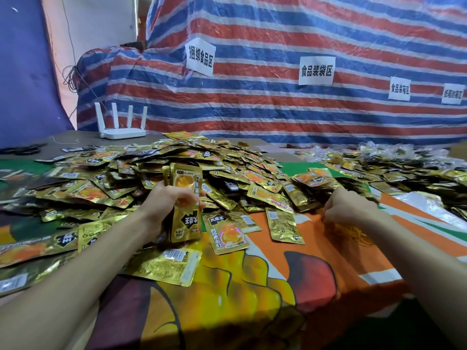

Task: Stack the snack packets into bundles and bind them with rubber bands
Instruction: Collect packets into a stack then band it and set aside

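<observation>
The left hand (166, 200) is holding a thin stack of packets (185, 178) upright above the tabletop (316, 269). Its grip is clamped round the stack's middle, so the top half is standing clear above the fist and the bottom half is hanging below it. These foil packets are looking light, flat and glossy. They are likely slippery face to face, so a loose stack is apt to fan out or slide unless it is being squeezed across the broad faces near the middle, as here. The sealed edges are probably stiff enough to tap square, while the filled centres are likely giving a little under pressure. The right hand (347, 208) is hovering well apart to the right, fingers curled down over a tangle of rubber bands (353, 234) lying on the cloth just beneath it — whether that grip is pinching a band I cannot tell. The big heap of loose packets (202, 157) is lying just behind both hands, with a few strays lying near the left wrist.
</observation>
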A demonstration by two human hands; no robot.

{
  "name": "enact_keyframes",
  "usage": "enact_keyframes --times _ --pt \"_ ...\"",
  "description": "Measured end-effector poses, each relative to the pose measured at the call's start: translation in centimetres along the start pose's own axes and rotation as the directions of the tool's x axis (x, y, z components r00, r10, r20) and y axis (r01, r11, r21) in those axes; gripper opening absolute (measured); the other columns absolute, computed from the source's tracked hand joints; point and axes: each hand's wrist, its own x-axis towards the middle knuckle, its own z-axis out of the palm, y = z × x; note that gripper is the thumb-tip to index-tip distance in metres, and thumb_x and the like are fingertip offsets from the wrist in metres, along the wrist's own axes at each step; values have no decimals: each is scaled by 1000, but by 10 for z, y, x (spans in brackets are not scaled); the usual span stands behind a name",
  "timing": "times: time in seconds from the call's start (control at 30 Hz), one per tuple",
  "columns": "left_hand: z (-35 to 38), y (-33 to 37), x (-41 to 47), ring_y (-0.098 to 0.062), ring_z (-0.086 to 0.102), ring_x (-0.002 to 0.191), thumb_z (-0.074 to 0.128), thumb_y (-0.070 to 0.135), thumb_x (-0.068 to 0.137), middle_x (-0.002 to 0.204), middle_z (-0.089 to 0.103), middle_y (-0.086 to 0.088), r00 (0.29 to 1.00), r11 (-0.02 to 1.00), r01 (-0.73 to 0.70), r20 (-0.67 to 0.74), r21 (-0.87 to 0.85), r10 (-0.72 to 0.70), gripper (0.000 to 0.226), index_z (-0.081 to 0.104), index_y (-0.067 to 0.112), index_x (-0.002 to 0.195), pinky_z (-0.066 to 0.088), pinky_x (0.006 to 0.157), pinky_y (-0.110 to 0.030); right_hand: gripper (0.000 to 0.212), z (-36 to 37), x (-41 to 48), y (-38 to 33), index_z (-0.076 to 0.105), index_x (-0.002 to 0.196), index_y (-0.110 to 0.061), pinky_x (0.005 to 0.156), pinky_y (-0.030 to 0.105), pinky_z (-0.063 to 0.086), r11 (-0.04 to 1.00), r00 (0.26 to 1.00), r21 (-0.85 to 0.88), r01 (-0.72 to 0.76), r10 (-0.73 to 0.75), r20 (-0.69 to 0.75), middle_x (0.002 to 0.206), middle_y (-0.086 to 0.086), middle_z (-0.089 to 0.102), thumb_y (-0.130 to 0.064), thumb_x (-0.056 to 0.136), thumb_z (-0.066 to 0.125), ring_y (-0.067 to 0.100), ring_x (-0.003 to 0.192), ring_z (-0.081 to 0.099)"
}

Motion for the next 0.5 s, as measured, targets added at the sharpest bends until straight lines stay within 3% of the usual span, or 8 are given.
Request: enact_keyframes --times 0.1,0.3,0.43,0.5 --pt "0 0 0 -24 74 80 65 0 82 99 75 -23 1000 1000 -2 -1 7 2 28 69 -12 107 52 73 -32 19 3 3 -1 68 105 -23 84 38 54 999 1000 -46 11 -12 -5 104 2 68 -22 87 71 26 98 64" --pt "-1 0 1 -26 74 82 66 -1 81 95 76 -20 1000 1000 -6 -3 -1 6 22 70 -10 101 53 74 -34 7 6 7 -3 55 89 -16 66 34 45 988 999 -150 42 -43 -3 87 4 62 -20 92 59 24 78 60" --pt "0 1 0 -33 73 87 67 -4 79 100 74 -25 1000 1000 -4 -4 -30 4 12 71 -4 90 57 88 -44 10 1 13 0 67 92 -13 79 42 58 999 999 -2 41 -41 -28 88 8 68 -21 87 69 28 82 65" --pt "0 1 0 -34 73 87 67 -4 78 99 75 -24 1000 999 -1 -1 -34 1 13 70 -4 91 56 92 -48 13 -6 13 -1 74 94 -9 76 43 62 995 999 97 37 -33 -38 90 14 73 -17 83 74 30 79 69"
